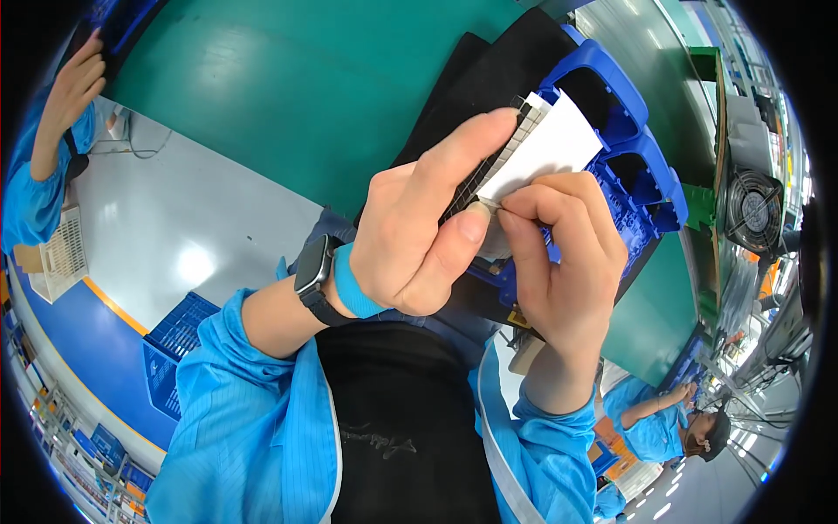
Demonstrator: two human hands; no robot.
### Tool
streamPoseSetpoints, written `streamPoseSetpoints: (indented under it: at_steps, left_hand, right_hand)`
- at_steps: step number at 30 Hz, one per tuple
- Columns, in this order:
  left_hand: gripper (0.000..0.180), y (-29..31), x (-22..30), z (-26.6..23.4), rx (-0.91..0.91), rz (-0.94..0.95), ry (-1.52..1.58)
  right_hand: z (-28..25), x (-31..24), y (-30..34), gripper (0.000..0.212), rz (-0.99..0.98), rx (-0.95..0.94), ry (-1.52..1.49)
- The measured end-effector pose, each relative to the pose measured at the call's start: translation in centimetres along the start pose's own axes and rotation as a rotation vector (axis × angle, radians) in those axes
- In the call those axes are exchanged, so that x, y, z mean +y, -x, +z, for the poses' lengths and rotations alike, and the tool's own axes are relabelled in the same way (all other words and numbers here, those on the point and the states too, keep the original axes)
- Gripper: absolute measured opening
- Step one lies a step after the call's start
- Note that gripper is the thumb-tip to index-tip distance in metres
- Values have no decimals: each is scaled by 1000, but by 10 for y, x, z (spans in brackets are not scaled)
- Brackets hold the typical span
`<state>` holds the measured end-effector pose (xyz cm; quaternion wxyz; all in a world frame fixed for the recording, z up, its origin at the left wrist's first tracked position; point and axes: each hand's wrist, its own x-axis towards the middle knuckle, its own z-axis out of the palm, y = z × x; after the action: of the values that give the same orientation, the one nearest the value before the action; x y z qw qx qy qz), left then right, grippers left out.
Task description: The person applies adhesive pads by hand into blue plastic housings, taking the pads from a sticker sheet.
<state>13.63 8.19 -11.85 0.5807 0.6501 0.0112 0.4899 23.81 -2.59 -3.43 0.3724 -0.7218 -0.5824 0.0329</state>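
Observation:
My left hand grips a white backing sheet with rows of small dark and grey square pads along its side. Its index finger lies along the pads, and its thumb presses near the lower corner. There my right hand pinches with thumb and index finger, close to the left thumb tip. Whatever is between those fingertips is too small to make out. Behind and below both hands lies a blue plastic housing with large openings, partly hidden by the sheet and my right hand.
Under the housing is a black mat on a green work surface. A fan stands at the right. A co-worker's hand shows at the far left, another person at the lower right. A blue crate sits at left.

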Motion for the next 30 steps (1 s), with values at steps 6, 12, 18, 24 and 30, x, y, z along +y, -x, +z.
streamPoseSetpoints:
  at_steps: [6,12,18,24,30]
  left_hand:
    - [44,-7,23,-28,-408,-224,-130]
    - [38,-12,12,-8,189,-242,-22]
    - [53,-8,-1,-11,246,-106,91]
    - [55,-2,12,-14,183,-193,97]
    - [54,2,10,-12,200,-215,88]
  right_hand:
    - [1,3,-2,22,-72,-29,81]
    - [-17,8,8,18,37,-45,-30]
    - [-11,17,11,7,147,-252,77]
    - [-1,11,9,7,107,-333,193]
    - [-2,8,6,7,131,-373,241]
